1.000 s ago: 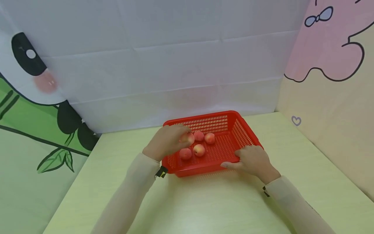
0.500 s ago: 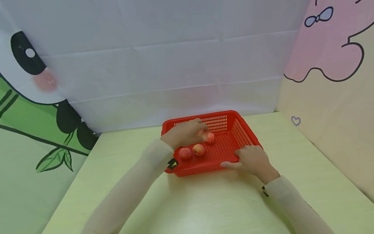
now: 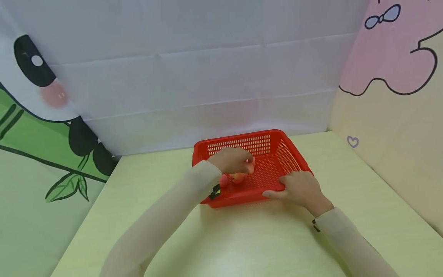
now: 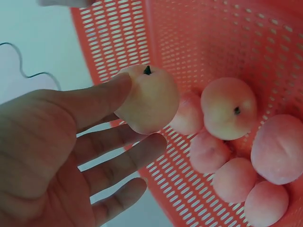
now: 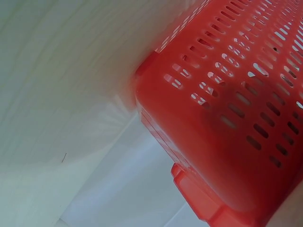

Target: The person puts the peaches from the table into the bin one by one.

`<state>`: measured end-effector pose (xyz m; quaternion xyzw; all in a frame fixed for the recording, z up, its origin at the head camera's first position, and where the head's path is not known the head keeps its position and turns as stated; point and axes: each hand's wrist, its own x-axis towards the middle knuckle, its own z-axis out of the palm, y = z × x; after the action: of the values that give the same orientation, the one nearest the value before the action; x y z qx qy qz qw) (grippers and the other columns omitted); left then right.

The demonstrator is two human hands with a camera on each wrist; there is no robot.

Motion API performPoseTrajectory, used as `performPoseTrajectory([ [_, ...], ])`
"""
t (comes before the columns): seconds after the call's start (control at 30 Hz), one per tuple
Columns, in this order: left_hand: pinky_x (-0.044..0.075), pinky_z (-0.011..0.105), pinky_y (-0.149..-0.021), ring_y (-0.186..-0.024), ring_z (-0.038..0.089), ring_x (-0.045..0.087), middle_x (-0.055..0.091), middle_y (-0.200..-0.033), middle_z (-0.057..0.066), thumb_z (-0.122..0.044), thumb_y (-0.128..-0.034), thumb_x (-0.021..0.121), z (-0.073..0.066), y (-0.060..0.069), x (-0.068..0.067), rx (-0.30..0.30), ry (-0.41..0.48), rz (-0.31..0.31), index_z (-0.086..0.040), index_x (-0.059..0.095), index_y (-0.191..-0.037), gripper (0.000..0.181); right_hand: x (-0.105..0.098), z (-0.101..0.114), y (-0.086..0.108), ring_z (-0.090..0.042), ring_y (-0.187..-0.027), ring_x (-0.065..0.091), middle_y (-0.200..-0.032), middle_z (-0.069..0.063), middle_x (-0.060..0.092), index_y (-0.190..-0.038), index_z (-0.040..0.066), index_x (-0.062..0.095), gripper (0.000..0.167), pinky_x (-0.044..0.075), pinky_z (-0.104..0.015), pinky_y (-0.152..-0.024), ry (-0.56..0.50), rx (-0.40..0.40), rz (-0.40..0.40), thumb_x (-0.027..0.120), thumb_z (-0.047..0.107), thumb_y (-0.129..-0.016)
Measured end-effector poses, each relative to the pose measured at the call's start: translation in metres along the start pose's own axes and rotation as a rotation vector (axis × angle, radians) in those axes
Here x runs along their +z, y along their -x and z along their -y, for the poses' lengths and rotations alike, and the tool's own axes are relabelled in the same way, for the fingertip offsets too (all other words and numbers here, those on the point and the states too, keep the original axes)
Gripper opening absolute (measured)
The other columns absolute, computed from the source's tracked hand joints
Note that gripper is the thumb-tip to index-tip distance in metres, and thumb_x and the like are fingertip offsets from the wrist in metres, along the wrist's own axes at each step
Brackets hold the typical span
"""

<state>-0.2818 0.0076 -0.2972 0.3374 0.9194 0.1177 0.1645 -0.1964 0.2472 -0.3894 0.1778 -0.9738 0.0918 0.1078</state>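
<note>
A red perforated plastic basket [image 3: 238,199] stands on the table with several peaches in it. My left hand [image 3: 231,159] reaches down into it; in the left wrist view that hand [image 4: 71,137] pinches a yellowish peach [image 4: 151,104] by thumb and forefinger, the other fingers spread. More peaches lie together on the basket floor, among them a yellow-pink peach [image 4: 229,109] and a pinker peach [image 4: 278,149]. My right hand [image 3: 301,192] grips the basket's front right rim, thumb along the near edge. The right wrist view shows the basket's outer side [image 5: 189,109] close up.
The pale wood-look table [image 3: 221,238] bears the basket near its back edge. Behind rises a white cloth wall [image 3: 207,77]. Cartoon-printed walls [image 3: 391,127] flank the table at left and right.
My left hand has moved right and deeper into the basket, with the peaches by it partly covered now. The right hand keeps its hold on the rim, and the basket stays in place.
</note>
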Motion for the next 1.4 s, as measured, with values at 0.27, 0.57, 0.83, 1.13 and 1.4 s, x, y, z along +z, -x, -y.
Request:
performPoseTrajectory([
  [0.27,0.057,0.033,-0.086,-0.095,0.015,0.065,0.071,-0.099,-0.003,-0.028,-0.104,0.072,0.0,-0.018,0.004,0.013,-0.022,0.064,-0.019,0.074,-0.109,0.01,0.0,0.0,0.002,-0.006,-0.052,0.024,-0.054,0.01,0.025,-0.059,0.021,0.039,0.067,0.023,-0.028,-0.052,-0.016,0.005,0.0,0.07,0.073,-0.088],
  [0.57,0.054,0.043,-0.104,-0.112,0.022,0.062,0.069,-0.121,0.003,-0.023,-0.1069,0.068,0.009,-0.028,0.006,-0.01,-0.019,0.07,-0.012,0.068,-0.141,0.036,-0.001,-0.001,0.001,-0.007,-0.051,0.027,-0.053,0.009,0.027,-0.06,0.021,0.039,0.067,0.024,-0.028,-0.052,-0.011,0.006,0.016,0.07,0.073,-0.088],
  [0.83,0.055,0.041,-0.097,-0.106,0.022,0.061,0.068,-0.113,0.001,-0.023,-0.105,0.071,0.014,-0.036,0.01,-0.075,0.036,0.072,-0.013,0.07,-0.131,0.028,-0.003,0.0,0.0,-0.008,-0.051,0.034,-0.053,0.007,0.034,-0.062,0.021,0.044,0.064,0.029,-0.028,-0.054,0.004,0.003,0.025,0.069,0.074,-0.089],
  [1.13,0.056,0.042,-0.092,-0.11,0.023,0.059,0.065,-0.113,0.001,-0.028,-0.1006,0.076,0.013,-0.04,0.015,-0.133,0.092,0.108,-0.02,0.073,-0.122,0.023,-0.003,-0.001,0.0,-0.008,-0.052,0.032,-0.053,0.008,0.031,-0.061,0.02,0.041,0.066,0.028,-0.029,-0.053,0.005,0.001,0.023,0.068,0.073,-0.089],
  [1.4,0.057,0.044,-0.091,-0.113,0.025,0.059,0.066,-0.115,0.003,-0.025,-0.0977,0.078,0.009,-0.034,0.016,-0.226,0.254,0.149,-0.019,0.072,-0.125,0.028,0.0,-0.003,0.0,-0.008,-0.051,0.029,-0.053,0.008,0.028,-0.06,0.02,0.04,0.067,0.027,-0.029,-0.052,0.015,-0.007,0.009,0.069,0.073,-0.088],
])
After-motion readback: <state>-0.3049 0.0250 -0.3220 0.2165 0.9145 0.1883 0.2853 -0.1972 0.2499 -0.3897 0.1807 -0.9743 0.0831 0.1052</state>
